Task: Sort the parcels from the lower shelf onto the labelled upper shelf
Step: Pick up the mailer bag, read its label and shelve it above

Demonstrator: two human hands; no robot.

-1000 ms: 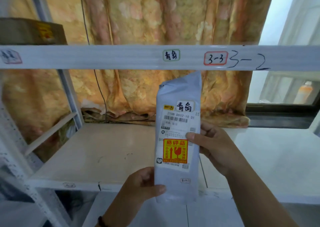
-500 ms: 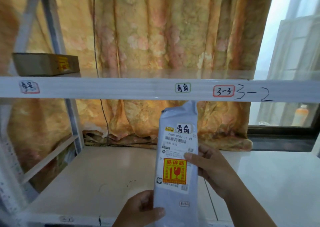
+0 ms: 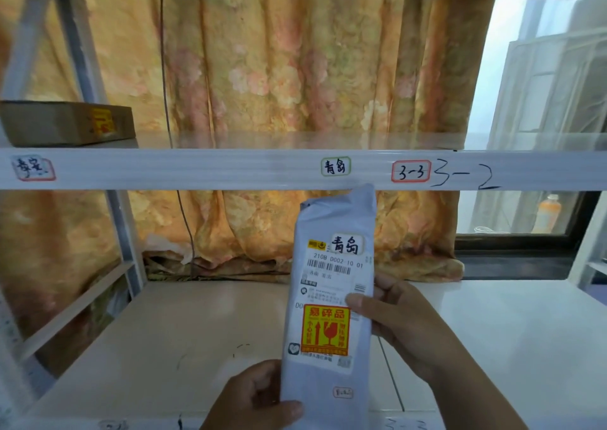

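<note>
I hold a tall grey-white parcel [image 3: 331, 374] upright in front of the lower shelf [image 3: 184, 337]. It bears a shipping label, a handwritten sticker and an orange fragile sticker. My left hand [image 3: 253, 400] grips its bottom left edge. My right hand [image 3: 400, 321] grips its right side, thumb on the label. The parcel's top reaches just under the front rail of the upper shelf [image 3: 230, 170], slightly right of a green-framed label [image 3: 335, 166] with the same handwritten characters.
A flat brown cardboard box [image 3: 65, 122] lies on the upper shelf at far left, above a red-framed label [image 3: 33, 167]. Another red-framed label [image 3: 410, 171] and handwritten numbers mark the rail on the right. A flowered curtain [image 3: 295, 68] hangs behind; a window is on the right.
My view has tilted upward, so the upper shelf and its box show more fully. The parcel stays upright in both hands, just under the rail.
</note>
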